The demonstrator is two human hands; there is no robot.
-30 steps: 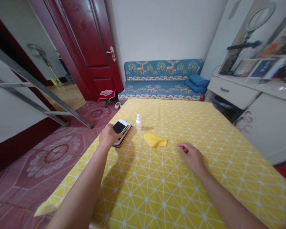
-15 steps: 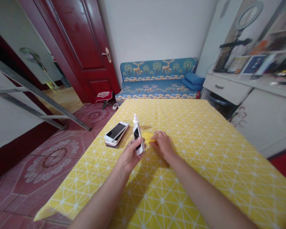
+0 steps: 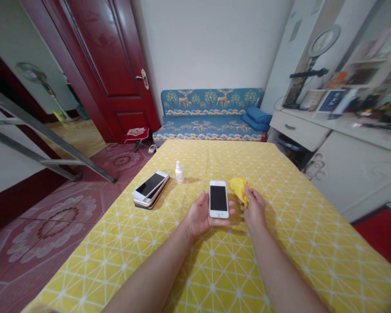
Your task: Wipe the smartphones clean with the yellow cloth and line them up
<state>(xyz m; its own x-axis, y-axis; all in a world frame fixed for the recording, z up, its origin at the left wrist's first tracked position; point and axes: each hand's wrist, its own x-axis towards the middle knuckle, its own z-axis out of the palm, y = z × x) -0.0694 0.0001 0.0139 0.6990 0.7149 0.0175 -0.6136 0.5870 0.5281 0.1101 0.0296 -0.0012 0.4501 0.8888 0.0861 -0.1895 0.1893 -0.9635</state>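
Since half a second ago the white smartphone (image 3: 218, 200) has swung right, away from the white bottle (image 3: 179, 173) it then partly covered, and its black screen has turned to face up toward the camera; the yellow cloth (image 3: 239, 190), then lying on the table under the other hand, has been picked up. The phone now lies on the open palm of the left hand (image 3: 200, 216), supported from beneath (fingertips show past its right edge), above the near middle of the table. Just to its right, the right hand (image 3: 256, 206) pinches the one cloth, which bunches up beyond the fingers, apart from the phone. Farther left sits one stack of phones (image 3: 151, 190), at least three by their edges (the exact number cannot be told), the top one white and set askew; it matches the earlier frame. The single bottle stands upright near that stack, on its right. All this is on one yellow tablecloth (image 3: 215, 269) with white lines. Past the far edge is a blue sofa (image 3: 211, 106) bearing two blue cushions (image 3: 256, 118), with a red door (image 3: 107, 65) and one red-topped stool (image 3: 137, 133) to the left.
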